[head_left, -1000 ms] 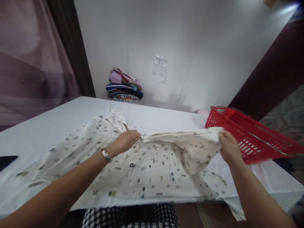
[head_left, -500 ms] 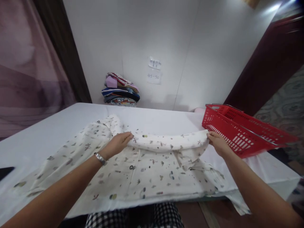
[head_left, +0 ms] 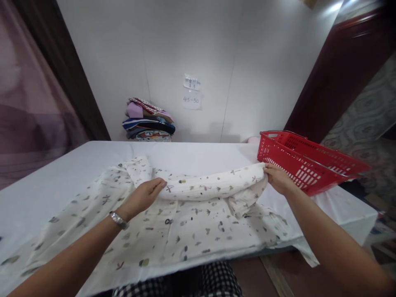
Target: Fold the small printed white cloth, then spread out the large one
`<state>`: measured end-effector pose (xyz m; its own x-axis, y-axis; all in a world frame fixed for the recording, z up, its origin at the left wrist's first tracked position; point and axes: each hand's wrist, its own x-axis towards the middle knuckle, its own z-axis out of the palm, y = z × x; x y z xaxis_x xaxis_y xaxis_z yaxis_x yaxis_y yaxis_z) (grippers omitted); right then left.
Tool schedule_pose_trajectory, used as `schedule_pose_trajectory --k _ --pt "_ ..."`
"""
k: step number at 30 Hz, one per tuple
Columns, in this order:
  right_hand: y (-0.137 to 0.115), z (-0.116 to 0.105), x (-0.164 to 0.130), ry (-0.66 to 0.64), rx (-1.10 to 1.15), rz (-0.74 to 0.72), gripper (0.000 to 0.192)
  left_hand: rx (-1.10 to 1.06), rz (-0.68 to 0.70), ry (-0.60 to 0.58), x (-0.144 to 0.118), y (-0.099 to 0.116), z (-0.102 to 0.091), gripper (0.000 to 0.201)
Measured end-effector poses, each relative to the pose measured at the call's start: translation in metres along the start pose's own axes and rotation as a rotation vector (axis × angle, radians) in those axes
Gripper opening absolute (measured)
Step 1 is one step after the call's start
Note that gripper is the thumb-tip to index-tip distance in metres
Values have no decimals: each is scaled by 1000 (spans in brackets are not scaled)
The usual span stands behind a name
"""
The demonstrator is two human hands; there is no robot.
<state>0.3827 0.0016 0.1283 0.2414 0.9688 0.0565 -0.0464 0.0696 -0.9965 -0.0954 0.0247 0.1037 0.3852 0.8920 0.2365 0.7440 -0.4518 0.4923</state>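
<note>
A thin white cloth [head_left: 198, 231], printed with small plants and animals, lies spread over the table in front of me; its exact kind cannot be made out. My left hand [head_left: 145, 198], with a silver bracelet at the wrist, pinches the left end of a folded band [head_left: 210, 187] along the cloth's far side. At the band's other end, my right hand [head_left: 276, 177] grips the corner between thumb and fingers. Between both hands the band is stretched and slightly raised, its right end higher. A loose flap [head_left: 246, 204] hangs below the right end.
Right of the cloth stands a red plastic basket [head_left: 297, 165] with metal handles, close to my right hand. A stack of folded clothes [head_left: 150, 123] rests against the wall at the back. Paper notes [head_left: 192, 99] are stuck on the wall. The white table [head_left: 192, 152] ends near my lap.
My view has shifted, so the scene sits farther left. The band's right end has risen a little in my right hand. Both hands keep their hold on the cloth.
</note>
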Motion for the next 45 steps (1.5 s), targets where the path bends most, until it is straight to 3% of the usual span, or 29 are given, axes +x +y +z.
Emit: schedule_pose_trajectory --k 9,14,16,19,21,23,26,30,33,36,41,45 --pt "6 5 3 78 -65 -73 9 -54 -27 -64 -12 4 2 37" --pt "9 27 -1 208 -443 -113 11 -78 -1 -42 -13 27 12 38" --pt "9 50 -15 77 -612 -169 20 -37 79 -77 -10 48 20 37" --pt "11 98 -47 -311 -811 -259 31 44 201 -93 -3 81 35 36" --pt "17 130 -68 -521 -804 -269 36 57 253 -66 2 99 46 32" --pt "24 152 -81 -649 -732 -274 35 47 276 -66 7 110 54 25" --pt "33 164 -86 -710 -676 -238 18 67 267 -85 8 115 58 24" --pt "34 153 -87 -760 -781 -180 22 89 352 -159 -2 102 52 25" --pt "33 142 -96 -838 -910 -206 21 133 407 -232 -19 79 44 23" --pt "39 134 -106 -873 -1035 -253 20 222 375 -264 -39 52 36 17" --pt "58 128 -112 -865 -1123 -236 21 374 287 -196 -68 18 27 10" --pt "67 128 -114 -857 -1135 -212 20 331 303 -133 -77 -4 15 13"
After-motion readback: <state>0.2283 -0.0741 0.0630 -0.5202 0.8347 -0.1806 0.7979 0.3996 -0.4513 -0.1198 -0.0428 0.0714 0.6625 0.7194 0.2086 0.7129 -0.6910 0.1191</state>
